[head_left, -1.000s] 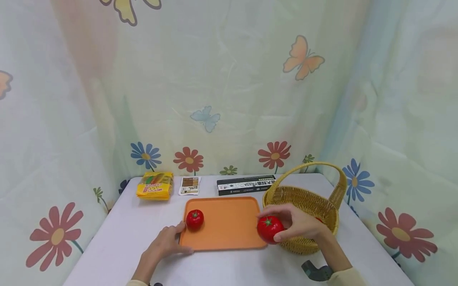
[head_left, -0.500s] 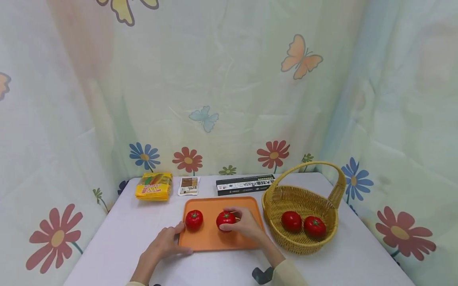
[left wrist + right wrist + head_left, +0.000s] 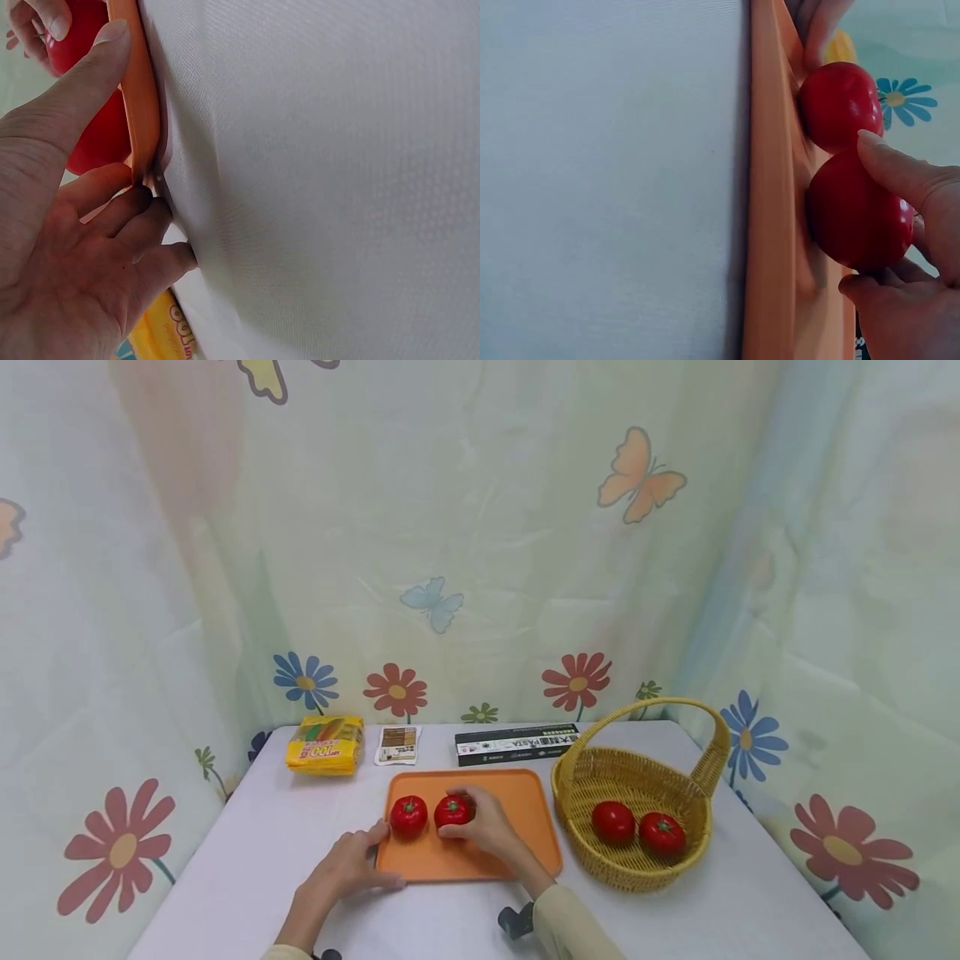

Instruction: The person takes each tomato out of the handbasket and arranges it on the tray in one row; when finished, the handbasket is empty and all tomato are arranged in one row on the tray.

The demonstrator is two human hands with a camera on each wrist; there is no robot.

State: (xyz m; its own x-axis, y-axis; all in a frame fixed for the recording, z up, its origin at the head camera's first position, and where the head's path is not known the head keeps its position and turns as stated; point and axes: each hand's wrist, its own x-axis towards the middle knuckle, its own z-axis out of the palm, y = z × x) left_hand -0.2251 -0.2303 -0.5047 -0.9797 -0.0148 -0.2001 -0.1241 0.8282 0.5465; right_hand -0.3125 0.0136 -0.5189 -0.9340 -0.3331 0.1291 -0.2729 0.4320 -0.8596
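Observation:
An orange tray [image 3: 517, 806] lies on the white table, with two red tomatoes over its left half. My right hand [image 3: 489, 827] grips one tomato [image 3: 452, 811] low over the tray, thumb on one side and fingers on the other. In the right wrist view this held tomato [image 3: 859, 214] overlaps the second tomato [image 3: 841, 107]. That second tomato [image 3: 408, 817] sits near the tray's left edge. At the tray's front left corner my left hand [image 3: 347, 864] holds the rim, its thumb [image 3: 105, 56] along the front wall and its fingers bent at the side.
A yellow wicker basket [image 3: 573, 852] with a tall handle stands right of the tray, two more tomatoes [image 3: 637, 831] inside. Behind the tray lie a yellow packet [image 3: 325, 746], a small white-and-brown sachet [image 3: 397, 746] and a long black-and-white pasta box [image 3: 517, 744]. A patterned curtain hangs behind.
My right hand has carried a tomato leftward from beside the basket to over the tray, close to the other tomato. My left hand has stayed at the tray corner.

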